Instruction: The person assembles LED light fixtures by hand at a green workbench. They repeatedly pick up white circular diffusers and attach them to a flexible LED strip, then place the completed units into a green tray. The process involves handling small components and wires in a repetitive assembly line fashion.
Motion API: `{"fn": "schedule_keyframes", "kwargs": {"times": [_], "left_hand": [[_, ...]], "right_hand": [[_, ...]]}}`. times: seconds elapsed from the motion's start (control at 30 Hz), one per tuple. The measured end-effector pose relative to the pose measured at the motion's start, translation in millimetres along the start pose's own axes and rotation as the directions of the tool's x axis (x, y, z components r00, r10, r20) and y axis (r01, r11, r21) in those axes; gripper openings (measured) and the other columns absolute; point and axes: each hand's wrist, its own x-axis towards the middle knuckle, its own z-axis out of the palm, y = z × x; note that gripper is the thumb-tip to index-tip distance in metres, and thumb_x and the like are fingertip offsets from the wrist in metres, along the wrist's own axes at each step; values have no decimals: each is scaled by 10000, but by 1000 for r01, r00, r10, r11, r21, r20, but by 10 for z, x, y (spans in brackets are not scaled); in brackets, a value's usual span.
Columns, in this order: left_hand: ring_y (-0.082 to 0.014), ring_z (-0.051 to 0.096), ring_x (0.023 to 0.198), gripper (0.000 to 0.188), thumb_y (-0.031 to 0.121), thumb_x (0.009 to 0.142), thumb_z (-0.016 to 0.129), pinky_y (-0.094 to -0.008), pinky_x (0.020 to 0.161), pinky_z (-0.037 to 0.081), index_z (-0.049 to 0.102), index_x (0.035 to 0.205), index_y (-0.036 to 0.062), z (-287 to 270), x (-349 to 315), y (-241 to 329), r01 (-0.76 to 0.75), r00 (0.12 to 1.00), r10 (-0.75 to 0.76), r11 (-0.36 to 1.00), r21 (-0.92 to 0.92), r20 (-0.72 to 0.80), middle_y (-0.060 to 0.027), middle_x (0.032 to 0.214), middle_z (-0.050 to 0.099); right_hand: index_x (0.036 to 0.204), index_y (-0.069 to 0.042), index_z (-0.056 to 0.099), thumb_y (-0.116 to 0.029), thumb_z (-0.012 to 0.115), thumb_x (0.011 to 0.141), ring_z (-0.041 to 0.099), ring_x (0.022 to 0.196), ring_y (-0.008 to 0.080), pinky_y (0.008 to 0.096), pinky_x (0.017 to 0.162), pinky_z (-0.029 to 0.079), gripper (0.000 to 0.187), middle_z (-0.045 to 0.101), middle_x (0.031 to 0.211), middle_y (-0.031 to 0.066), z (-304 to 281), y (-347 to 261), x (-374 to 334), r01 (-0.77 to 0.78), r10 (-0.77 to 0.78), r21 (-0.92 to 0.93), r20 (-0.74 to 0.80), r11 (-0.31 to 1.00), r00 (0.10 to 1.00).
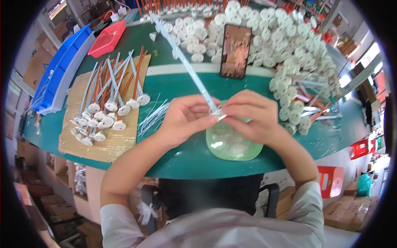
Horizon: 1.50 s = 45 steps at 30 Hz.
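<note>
From my end, the left hand (pixel 186 120) and right hand (pixel 253 113) are together, pinching a long strip's (pixel 190 72) near end over the green dish (pixel 235 152). My worry — a fingertip twist could swing its far end into the white discs (pixel 264 37).

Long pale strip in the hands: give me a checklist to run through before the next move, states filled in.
1. Left hand and right hand both at the long pale strip's near end: ok.
2. Fit at that end: cannot tell; fingers cover much of it.
3. Strip's far end free of the white discs: cannot tell; they overlap in view.
4. Green dish fully visible: not ok; the right hand hides part.
5. Phone apart from both hands: ok.
</note>
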Motion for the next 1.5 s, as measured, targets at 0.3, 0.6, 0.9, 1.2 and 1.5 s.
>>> {"fn": "schedule_keyframes", "kwargs": {"times": [0.3,0.6,0.9,1.2,1.5], "left_hand": [[-217,680,1116,462,9,869,771,-377,982,555,577,1288,-19,42,-11,-6,65,998,-67,996,-57,-17,-144,1203,686],[-201,693,1065,445,-11,840,794,-361,947,557,601,1241,-12,63,-16,-26,79,997,-79,997,3,11,-123,1130,709],[-193,700,1016,389,-26,845,777,-380,930,570,608,1194,-1,-8,26,-24,126,992,-126,982,-138,10,-113,1093,714],[-202,693,1059,442,-37,822,789,-359,965,546,597,1219,0,-72,2,-27,54,997,-57,997,59,52,-107,1120,699],[-261,668,1157,491,-70,846,747,-423,1037,516,551,1291,-2,13,22,-20,-54,998,51,996,71,40,-160,1231,666]], "right_hand": [[991,-36,745,-16,837,720,694,781,246,324,646,552,287,714,942,104,56,-20,-178,-45,52,58,-113,997,992],[952,-37,740,27,786,670,705,699,248,328,584,569,293,719,872,86,132,-48,-212,82,-80,2,-187,997,979],[988,-13,750,59,755,738,739,775,263,353,679,592,260,753,910,119,76,-12,-228,-55,61,104,-61,993,996],[1006,-28,766,43,739,746,724,792,274,358,701,591,271,748,932,99,120,-48,-254,2,10,107,-110,994,994],[968,-31,761,5,734,763,708,835,288,367,727,587,210,733,923,96,40,-67,-173,-135,137,24,-110,991,984]]}}
